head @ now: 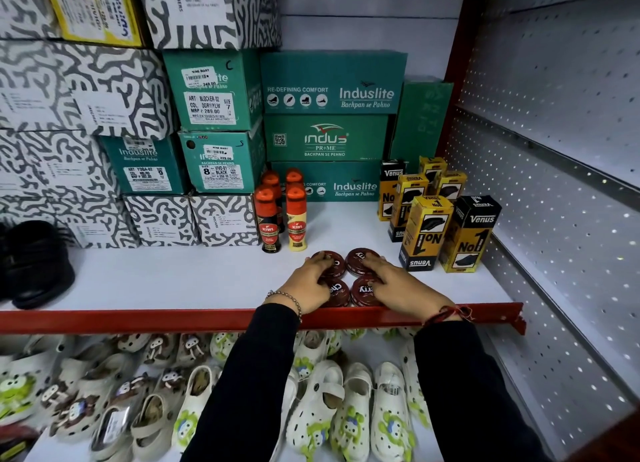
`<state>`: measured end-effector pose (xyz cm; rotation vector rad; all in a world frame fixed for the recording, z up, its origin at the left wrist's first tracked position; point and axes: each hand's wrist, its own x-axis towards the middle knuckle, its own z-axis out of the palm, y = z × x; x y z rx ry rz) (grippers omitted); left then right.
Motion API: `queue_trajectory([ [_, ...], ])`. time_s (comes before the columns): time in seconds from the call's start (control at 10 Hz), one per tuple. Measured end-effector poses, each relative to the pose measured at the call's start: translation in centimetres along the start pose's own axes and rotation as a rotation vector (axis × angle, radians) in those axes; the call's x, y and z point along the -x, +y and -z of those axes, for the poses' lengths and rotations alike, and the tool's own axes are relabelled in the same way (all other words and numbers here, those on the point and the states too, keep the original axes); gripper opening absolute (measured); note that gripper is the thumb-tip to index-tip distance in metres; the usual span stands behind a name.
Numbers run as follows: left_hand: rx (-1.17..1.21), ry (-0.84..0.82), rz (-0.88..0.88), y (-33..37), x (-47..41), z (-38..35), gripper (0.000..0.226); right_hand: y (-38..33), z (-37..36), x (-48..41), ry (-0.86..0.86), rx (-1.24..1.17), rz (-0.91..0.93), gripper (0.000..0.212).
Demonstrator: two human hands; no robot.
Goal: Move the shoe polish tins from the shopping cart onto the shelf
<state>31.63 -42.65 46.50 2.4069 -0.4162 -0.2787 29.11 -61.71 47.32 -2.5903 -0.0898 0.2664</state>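
Several round dark-red shoe polish tins lie flat in a tight square near the front edge of the white shelf (166, 276). My left hand (308, 283) lies over the left pair, its fingertips on the back left tin (335, 267) and its palm partly covering the front left tin (340, 291). Over the right pair lies my right hand (394, 285), its fingers reaching onto the back right tin (356, 256) and curling over the front right tin (363, 291). The shopping cart is out of view.
Kiwi polish bottles (281, 216) stand just behind the tins. Yellow-black Venus boxes (446, 226) stand to the right, and stacked shoe boxes (325, 129) fill the back. A black shoe (38, 264) sits at far left. White clogs (346, 402) fill the lower shelf, under the red shelf lip (138, 319).
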Motion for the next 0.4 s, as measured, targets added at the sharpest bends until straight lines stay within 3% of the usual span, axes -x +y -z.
queue_trajectory([
  [0.2, 0.012, 0.001, -0.014, 0.2, 0.2, 0.2, 0.065, -0.1, 0.3, 0.4, -0.021, 0.010, 0.010, 0.069],
  [0.4, 0.028, 0.053, -0.016, 0.9, 0.8, 0.9, 0.064, -1.1, 1.3, 1.2, 0.067, -0.064, 0.026, 0.063],
])
